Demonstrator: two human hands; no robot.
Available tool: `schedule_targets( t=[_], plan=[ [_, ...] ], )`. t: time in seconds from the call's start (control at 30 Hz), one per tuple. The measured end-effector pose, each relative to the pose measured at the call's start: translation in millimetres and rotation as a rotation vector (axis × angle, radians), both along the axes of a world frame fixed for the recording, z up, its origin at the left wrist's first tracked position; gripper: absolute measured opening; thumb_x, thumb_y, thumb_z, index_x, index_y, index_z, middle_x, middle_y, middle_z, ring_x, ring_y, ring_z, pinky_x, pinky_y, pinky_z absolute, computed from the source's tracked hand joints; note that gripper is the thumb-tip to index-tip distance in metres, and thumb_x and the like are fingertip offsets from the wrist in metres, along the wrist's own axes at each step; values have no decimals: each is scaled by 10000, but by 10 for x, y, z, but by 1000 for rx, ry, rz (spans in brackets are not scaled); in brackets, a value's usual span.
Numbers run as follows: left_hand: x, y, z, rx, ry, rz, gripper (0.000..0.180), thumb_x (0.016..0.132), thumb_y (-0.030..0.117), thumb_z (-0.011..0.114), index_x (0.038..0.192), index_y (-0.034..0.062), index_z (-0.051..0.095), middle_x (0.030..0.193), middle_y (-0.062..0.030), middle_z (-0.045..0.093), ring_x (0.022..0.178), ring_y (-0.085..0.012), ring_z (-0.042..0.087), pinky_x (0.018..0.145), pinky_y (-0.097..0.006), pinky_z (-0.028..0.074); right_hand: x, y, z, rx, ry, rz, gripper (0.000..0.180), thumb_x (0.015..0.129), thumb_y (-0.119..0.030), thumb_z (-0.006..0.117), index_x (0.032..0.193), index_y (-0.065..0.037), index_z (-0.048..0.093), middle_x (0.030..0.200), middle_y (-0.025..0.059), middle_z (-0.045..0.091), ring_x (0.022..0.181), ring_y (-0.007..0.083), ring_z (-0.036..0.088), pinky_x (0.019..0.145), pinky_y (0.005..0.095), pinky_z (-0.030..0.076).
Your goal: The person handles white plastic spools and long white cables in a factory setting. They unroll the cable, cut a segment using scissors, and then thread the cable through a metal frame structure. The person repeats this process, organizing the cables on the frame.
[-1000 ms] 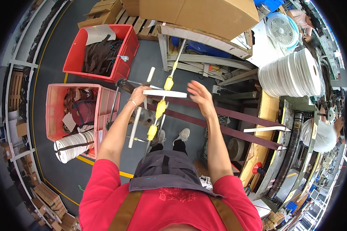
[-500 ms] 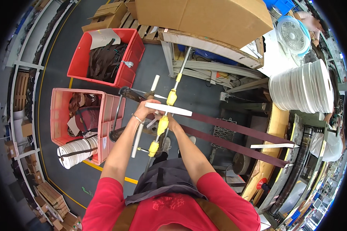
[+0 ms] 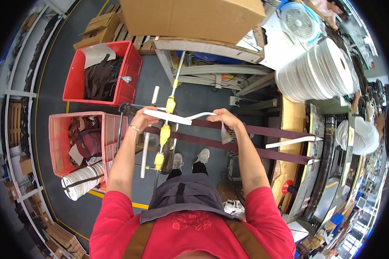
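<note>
My left hand is closed on the left end of a flat white piece, perhaps a roll of strip seen edge-on. From its right end a narrow white strip bends across to my right hand, whose fingers pinch it. A loose pale tail hangs below the right hand. Close under the white piece stands a metal rod with yellow wrapped lumps. Another upright white piece is beside that rod. Two dark red bands stretch rightward below my hands.
Two red crates hold dark straps and fabric on the left. A white wound roll leans at the nearer crate. Ahead is a bench with a large carton. To the right are a big white spool, a fan and a black roller.
My right hand has moved rightward from beneath the white piece, drawing a narrow white strip out. My left hand stays on the white piece. The view has shifted.
</note>
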State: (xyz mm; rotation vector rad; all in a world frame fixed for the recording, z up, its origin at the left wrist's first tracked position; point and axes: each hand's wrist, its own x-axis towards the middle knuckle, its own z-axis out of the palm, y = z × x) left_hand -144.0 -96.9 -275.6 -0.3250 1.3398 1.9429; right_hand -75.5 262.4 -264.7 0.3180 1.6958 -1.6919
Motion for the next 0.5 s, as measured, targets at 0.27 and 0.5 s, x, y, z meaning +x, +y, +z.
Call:
schedule_targets(
  t=[0.27, 0.5],
  plan=[
    [74, 26, -56, -371, 208, -51, 288, 699, -32, 583, 983, 6, 556, 850, -54, 609, 727, -154, 607, 603, -265, 511, 304, 304, 443, 157, 9, -166, 123, 717, -144, 607, 711, -33, 553, 550, 22, 519, 493, 99, 495, 449, 219, 385],
    [151, 63, -244, -377, 329, -112, 334, 665, -53, 598, 995, -23, 556, 873, -101, 621, 751, -183, 618, 600, -269, 519, 462, 244, 492, 431, 24, -213, 116, 716, -143, 574, 696, -30, 561, 557, 11, 512, 460, 91, 476, 441, 222, 386]
  ],
)
